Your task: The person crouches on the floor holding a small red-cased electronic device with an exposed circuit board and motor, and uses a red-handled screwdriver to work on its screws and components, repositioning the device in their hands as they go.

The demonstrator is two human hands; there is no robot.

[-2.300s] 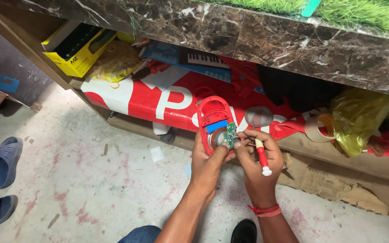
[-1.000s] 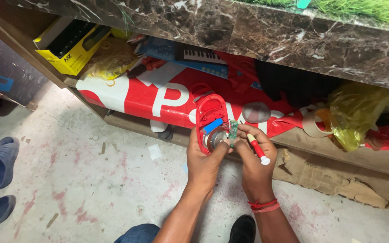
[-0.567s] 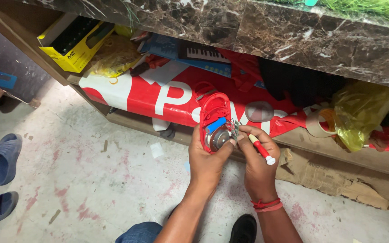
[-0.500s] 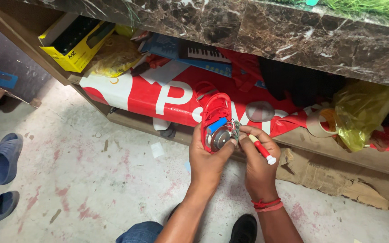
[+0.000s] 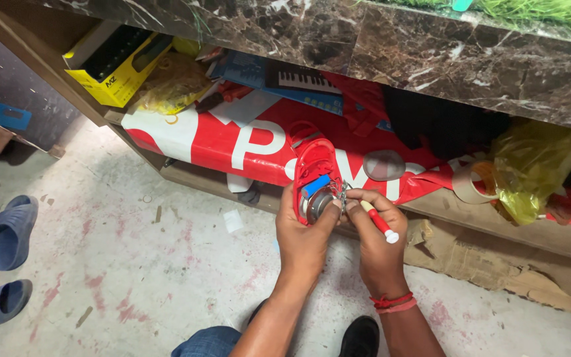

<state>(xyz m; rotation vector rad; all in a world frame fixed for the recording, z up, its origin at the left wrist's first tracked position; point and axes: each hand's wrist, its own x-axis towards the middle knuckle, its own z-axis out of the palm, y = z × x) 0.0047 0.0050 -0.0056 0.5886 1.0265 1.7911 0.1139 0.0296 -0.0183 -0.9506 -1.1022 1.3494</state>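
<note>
Change: both hands and the red gadget are sitting a little higher and closer to the shelf than in the earliest frame, and the screwdriver is now pointing down to the right.
Left hand: the left hand (image 5: pixel 305 231) is gripping the red gadget (image 5: pixel 313 173) from below, with the fingers (image 5: pixel 328 216) clenched around its lower end.
Red gadget: it is standing almost upright in front of the shelf edge, showing a blue part and a round metal part (image 5: pixel 316 203) near the thumb.
Right hand: the right hand (image 5: pixel 378 241) is pinching a small screwdriver (image 5: pixel 378 221) with a red and white handle; its fingertips are touching the metal part of the gadget. Red threads are lying around the wrist.
Floor: the pale concrete floor (image 5: pixel 133 264) is showing pink stains and small bits of dirt. Two blue slippers (image 5: pixel 8 231) are lying at the left.
Shelf: a low wooden shelf (image 5: pixel 497 228) is running under a dark marble slab (image 5: pixel 391 46). A red and white banner (image 5: pixel 232 142) is spreading over it.
Clutter: a yellow box (image 5: pixel 110 69), a small keyboard (image 5: pixel 305 80), a yellow plastic bag (image 5: pixel 536 168) and a roll of tape (image 5: pixel 472 182) are resting on the shelf.
Below the shelf: torn cardboard (image 5: pixel 470 254) is lying against the base.
Above: green artificial grass (image 5: pixel 536 10) is covering the slab.
</note>
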